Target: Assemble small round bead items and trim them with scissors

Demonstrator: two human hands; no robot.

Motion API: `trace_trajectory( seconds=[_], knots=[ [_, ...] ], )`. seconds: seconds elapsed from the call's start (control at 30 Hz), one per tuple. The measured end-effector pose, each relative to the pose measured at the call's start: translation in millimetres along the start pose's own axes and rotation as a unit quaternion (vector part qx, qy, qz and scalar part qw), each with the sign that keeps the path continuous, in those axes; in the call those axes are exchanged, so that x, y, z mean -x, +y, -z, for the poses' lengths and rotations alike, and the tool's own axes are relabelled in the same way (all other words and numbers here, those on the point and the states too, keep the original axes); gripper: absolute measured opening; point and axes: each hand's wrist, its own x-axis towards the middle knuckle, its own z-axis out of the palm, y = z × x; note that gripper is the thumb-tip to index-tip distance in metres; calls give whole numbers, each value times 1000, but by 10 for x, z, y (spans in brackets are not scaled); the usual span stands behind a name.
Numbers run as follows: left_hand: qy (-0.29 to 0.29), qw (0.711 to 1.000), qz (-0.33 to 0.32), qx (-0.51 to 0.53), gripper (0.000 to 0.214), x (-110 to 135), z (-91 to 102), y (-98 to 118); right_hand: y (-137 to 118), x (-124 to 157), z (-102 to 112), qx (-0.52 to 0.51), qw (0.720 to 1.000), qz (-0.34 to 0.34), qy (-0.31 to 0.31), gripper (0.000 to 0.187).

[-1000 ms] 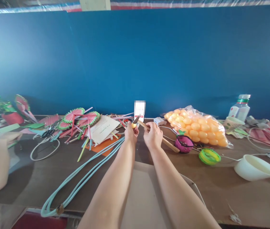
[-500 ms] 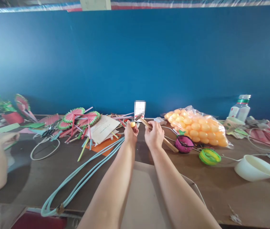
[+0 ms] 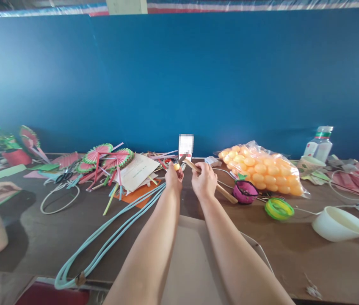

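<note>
The head-worn camera looks forward and down; the left hand and right hand appear near, 6 o'clock of centre. The tabletop spans 4 to 8 o'clock; a blue panel fills 12 o'clock.

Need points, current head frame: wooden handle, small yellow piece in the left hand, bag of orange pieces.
Wooden handle (image 3: 227, 194): head view, on its lower stretch.
Small yellow piece (image 3: 176, 167): head view, on its exposed side.
Bag of orange pieces (image 3: 262, 170): head view, mid-bag.

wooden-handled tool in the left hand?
No, the right hand grips the wooden-handled tool, while the left hand holds a small yellow piece.
</note>
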Motion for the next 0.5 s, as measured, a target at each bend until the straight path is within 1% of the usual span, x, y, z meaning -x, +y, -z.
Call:
trace_trajectory(
  seconds=[0.13,0.27,0.43,0.5],
  knots=[
    [0,1000,3,-5,27,19,0,3,-1,-1,4,-2,1000,-2,-7,18],
    [5,1000,-6,-8,26,20,3,2,5,-6,10,-2,1000,-11,12,18],
    [4,1000,5,-7,25,22,-4,1,9,-4,6,-6,1000,3,-10,17],
    [8,1000,3,-6,25,25,-8,2,8,-2,3,-4,1000,2,-5,17]
  ],
)
